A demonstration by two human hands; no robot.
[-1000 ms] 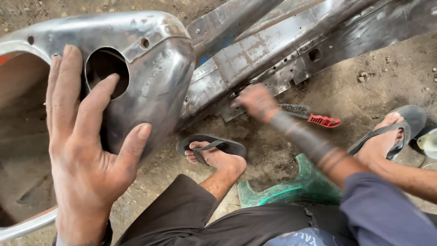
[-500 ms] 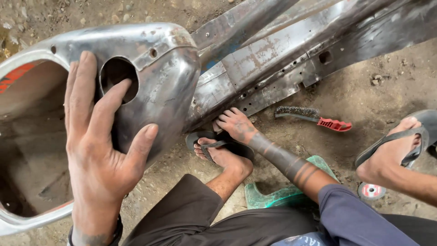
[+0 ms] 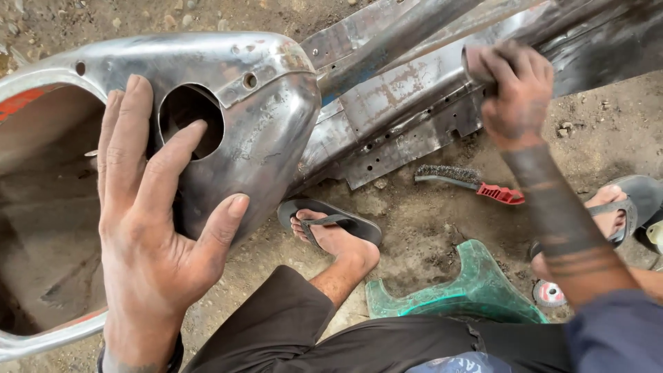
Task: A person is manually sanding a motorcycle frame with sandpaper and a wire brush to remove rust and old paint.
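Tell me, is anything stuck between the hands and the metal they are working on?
Under the right hand there is a dark pad, pressed between the fingers and the frame. The left hand lies bare on the shell, with nothing visible between.

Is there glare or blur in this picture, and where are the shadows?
Head view: soft daylight, with mild glare on the bare metal shell beside the left hand; the right hand looks sharp, not blurred; faint shadows lie under the frame rail on the dirt.
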